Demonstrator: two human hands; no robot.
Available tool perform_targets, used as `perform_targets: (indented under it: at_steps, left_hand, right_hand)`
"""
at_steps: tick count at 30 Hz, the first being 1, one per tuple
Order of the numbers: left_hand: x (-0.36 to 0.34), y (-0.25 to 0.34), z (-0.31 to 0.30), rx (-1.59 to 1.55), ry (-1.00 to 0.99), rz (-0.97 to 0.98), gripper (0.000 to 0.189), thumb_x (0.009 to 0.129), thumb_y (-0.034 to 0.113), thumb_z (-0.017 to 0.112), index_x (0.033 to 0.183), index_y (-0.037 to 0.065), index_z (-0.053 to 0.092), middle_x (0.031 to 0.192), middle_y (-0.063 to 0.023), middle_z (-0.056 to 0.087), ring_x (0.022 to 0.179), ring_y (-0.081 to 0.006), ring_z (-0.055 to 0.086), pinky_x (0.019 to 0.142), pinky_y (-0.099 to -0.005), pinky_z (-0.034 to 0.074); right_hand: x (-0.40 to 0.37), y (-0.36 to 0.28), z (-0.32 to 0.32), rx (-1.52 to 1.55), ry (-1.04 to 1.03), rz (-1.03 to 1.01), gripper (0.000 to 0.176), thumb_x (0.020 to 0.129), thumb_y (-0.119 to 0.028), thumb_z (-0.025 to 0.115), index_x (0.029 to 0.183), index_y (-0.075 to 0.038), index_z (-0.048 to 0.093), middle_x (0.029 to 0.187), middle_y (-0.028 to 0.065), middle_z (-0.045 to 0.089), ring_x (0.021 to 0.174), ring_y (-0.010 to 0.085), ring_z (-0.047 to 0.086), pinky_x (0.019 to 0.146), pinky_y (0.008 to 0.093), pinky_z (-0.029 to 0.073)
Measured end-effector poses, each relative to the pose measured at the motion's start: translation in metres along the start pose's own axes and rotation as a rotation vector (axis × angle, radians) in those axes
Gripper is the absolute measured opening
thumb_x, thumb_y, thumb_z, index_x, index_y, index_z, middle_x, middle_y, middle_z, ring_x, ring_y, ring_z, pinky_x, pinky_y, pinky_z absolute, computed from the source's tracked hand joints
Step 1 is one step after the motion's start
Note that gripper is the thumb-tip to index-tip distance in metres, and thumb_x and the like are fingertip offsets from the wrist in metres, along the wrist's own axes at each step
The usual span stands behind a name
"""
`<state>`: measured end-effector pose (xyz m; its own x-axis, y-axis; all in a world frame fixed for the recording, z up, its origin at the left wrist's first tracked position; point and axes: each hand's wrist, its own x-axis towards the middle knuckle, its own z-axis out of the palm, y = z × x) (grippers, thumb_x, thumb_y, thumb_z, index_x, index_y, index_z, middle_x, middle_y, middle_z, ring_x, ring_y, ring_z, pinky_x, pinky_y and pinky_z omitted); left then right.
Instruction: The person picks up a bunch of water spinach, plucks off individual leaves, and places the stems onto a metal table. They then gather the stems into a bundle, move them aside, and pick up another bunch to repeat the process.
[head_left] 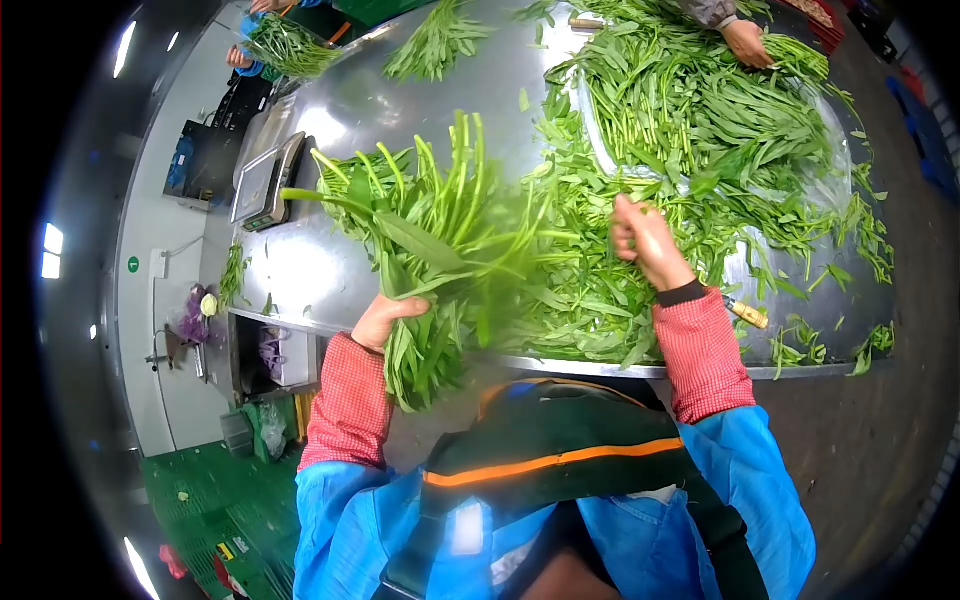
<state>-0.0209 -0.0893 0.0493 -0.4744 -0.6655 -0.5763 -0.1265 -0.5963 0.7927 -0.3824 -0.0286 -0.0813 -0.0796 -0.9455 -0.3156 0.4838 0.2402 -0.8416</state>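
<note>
My left hand (388, 318) is wrapped round a large bunch of leafy green stems (420, 225) near the table's front edge. The stems of this bunch point up and away, and its leaves hang below the hand. On the right, my right hand (645, 235) is closed above a big pile of loose greens (600, 300); what its fingers hold, if anything, is too small to name. Behind that hand, more greens (690, 120) lie on a clear plastic sheet (603, 150).
A scale (268, 185) stands at the left of the metal table (300, 275). A small bunch (437, 42) lies at the back. A wooden-handled tool (746, 313) is near my right sleeve. Other people's hands (748, 43) hold greens at back right and back left.
</note>
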Motion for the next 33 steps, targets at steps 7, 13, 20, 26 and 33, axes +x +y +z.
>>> perform_targets:
  at_steps: [7, 13, 20, 26, 33]
  left_hand:
    - [0.013, -0.004, 0.011, 0.089, -0.039, -0.047, 0.056, 0.076, 0.008, 0.066, 0.13, -0.001, 0.051, 0.12, -0.0111, 0.062, 0.11, -0.0203, 0.058, 0.096, -0.0316, 0.044]
    - [0.009, -0.001, 0.007, 0.233, 0.014, -0.029, 0.072, 0.073, 0.001, 0.069, 0.139, 0.003, 0.04, 0.125, -0.006, 0.055, 0.112, -0.0177, 0.054, 0.097, -0.0301, 0.042]
    - [0.005, 0.007, 0.005, 0.28, 0.001, 0.081, 0.07, 0.072, -0.002, 0.07, 0.136, 0.003, 0.044, 0.125, -0.0061, 0.056, 0.112, -0.018, 0.054, 0.098, -0.0314, 0.042]
    - [0.01, 0.019, 0.011, 0.345, 0.004, 0.132, 0.061, 0.073, -0.003, 0.068, 0.131, 0.003, 0.049, 0.117, -0.0044, 0.058, 0.106, -0.0156, 0.055, 0.092, -0.0304, 0.045]
    - [0.018, 0.022, 0.014, 0.446, 0.041, 0.186, 0.05, 0.073, -0.002, 0.067, 0.122, 0.001, 0.056, 0.112, -0.0049, 0.062, 0.1, -0.0149, 0.058, 0.088, -0.0292, 0.046]
  right_hand:
    - [-0.027, 0.002, 0.075, -0.065, -0.383, 0.111, 0.047, 0.087, -0.021, 0.066, 0.13, -0.011, 0.052, 0.096, 0.0027, 0.062, 0.082, 0.0104, 0.059, 0.067, 0.0263, 0.051]
    - [-0.015, -0.004, 0.037, 0.256, -0.112, 0.066, 0.008, 0.091, -0.02, 0.05, 0.087, -0.013, 0.049, 0.067, -0.0025, 0.049, 0.047, 0.0058, 0.036, 0.041, 0.0192, 0.029]
    - [-0.025, -0.013, 0.025, 0.21, -0.008, 0.051, 0.02, 0.093, -0.028, 0.052, 0.086, -0.01, 0.054, 0.07, -0.0017, 0.049, 0.05, 0.0057, 0.041, 0.04, 0.021, 0.026]
    - [-0.035, 0.006, 0.063, 0.197, -0.286, 0.15, 0.034, 0.095, -0.042, 0.054, 0.1, -0.009, 0.061, 0.067, -0.0043, 0.054, 0.044, 0.0038, 0.038, 0.039, 0.0193, 0.026]
    - [-0.016, -0.006, 0.022, 0.357, -0.058, -0.203, 0.011, 0.093, -0.022, 0.06, 0.088, -0.012, 0.058, 0.07, -0.0042, 0.056, 0.052, 0.0024, 0.045, 0.043, 0.0176, 0.032]
